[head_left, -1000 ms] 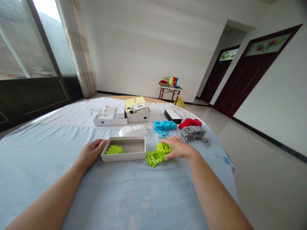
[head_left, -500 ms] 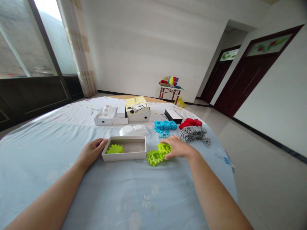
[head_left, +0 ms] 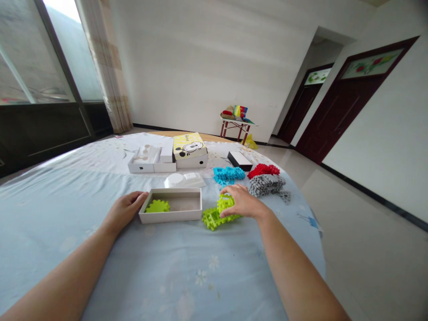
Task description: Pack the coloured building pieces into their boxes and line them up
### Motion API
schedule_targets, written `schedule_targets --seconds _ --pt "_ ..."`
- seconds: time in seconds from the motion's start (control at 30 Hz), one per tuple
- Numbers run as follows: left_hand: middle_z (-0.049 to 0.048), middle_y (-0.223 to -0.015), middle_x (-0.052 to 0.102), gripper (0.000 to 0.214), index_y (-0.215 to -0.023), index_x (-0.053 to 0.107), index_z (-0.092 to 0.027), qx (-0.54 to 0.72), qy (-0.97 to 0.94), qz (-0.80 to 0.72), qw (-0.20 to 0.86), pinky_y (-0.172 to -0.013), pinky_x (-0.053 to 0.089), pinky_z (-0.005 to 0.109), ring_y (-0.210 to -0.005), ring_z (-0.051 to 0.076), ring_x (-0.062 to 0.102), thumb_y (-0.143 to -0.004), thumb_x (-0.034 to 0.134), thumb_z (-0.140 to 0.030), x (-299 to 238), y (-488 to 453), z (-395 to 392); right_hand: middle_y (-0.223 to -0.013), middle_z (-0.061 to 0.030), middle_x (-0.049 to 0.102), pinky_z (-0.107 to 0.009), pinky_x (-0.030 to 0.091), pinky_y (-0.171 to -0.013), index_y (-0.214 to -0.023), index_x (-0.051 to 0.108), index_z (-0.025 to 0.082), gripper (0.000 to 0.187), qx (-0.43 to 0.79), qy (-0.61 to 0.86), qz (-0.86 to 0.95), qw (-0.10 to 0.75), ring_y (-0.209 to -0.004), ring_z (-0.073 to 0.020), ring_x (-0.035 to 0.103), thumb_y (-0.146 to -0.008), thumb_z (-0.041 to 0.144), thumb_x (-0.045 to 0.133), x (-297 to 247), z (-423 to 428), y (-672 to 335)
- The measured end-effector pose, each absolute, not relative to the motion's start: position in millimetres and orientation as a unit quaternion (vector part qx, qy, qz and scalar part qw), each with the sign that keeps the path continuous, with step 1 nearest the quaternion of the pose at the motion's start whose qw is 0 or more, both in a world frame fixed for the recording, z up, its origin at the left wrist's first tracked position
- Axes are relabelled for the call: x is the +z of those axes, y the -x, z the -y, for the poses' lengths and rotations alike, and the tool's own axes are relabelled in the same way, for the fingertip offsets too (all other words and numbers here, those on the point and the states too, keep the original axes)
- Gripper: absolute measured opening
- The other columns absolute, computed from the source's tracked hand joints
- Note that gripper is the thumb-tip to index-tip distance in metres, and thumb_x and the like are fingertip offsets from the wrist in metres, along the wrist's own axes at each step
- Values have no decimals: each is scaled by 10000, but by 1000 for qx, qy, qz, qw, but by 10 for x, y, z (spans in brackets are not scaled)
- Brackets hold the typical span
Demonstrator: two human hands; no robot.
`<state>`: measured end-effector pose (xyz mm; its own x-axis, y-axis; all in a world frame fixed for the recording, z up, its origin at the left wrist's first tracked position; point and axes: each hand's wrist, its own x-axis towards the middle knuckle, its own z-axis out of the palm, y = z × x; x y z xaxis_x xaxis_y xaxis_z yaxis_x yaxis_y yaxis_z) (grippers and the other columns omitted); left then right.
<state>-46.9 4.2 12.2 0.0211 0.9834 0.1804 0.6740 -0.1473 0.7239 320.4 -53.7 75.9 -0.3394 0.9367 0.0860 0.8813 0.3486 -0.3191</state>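
A shallow white box (head_left: 170, 217) lies in front of me, with a flat lime-green toothed block (head_left: 158, 206) inside at its left. My left hand (head_left: 126, 209) is closed against the box's left end, fingertips at the rim. To the right of the box is a small pile of lime-green toothed blocks (head_left: 211, 219) on the cloth. Over that pile, my right hand (head_left: 244, 201) pinches a green toothed block (head_left: 225, 202) between thumb and fingers. The palm hides part of the pile.
Beyond my right hand lie piles of blue blocks (head_left: 228, 174), red blocks (head_left: 264, 170) and grey blocks (head_left: 266, 185). A white plastic tray (head_left: 184, 180), a black-edged box (head_left: 240, 161), a yellow cartoon box (head_left: 190, 149) and an open white box (head_left: 143, 167) stand farther back.
My right hand has lifted a green block slightly above the pile and moved a little left. My left hand stays at the box's end. The whole view has shifted slightly.
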Motion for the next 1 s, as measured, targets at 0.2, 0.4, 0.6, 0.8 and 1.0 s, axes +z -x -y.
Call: schedule_targets --seconds 0.2,0.4,0.6,0.8,1.0 --pt "-8 -766 703 486 -855 676 -199 339 -675 -613 232 -633 422 220 -748 198 613 -725 441 -604 144 454 -15 -1082 -76 595 -396 294 -968 -1094 554 194 596 100 540 827 120 -1070 -255 490 -585 421 763 731 528 -3140" --pt "12 -803 705 518 -931 656 -140 322 -681 -617 228 -661 412 224 -782 199 597 -768 416 -569 152 448 -11 -1150 -62 564 -359 330 -956 -1138 530 208 622 114 543 820 140 -1107 -237 473 -590 386 764 893 570 -3353" --pt "21 -823 700 530 -956 645 -131 313 -686 -615 229 -677 408 211 -784 179 598 -780 407 -570 130 465 -38 -1154 -69 559 -396 308 -974 -1124 544 217 654 130 525 838 70 -1129 -258 462 -540 372 792 752 558 -3438" --pt "27 -864 705 572 -1021 638 -115 312 -686 -619 221 -701 415 217 -812 183 598 -783 405 -581 93 482 -46 -1188 -71 552 -394 276 -995 -1165 523 226 686 134 513 844 74 -1152 -261 454 -543 344 788 652 569 -3446" --pt "35 -995 700 612 -1027 666 -155 335 -676 -612 237 -811 443 244 -927 219 612 -731 421 -631 94 472 -77 -1142 -57 579 -416 257 -983 -1144 544 238 650 109 517 845 79 -1112 -257 468 -544 322 782 599 559 -3430"
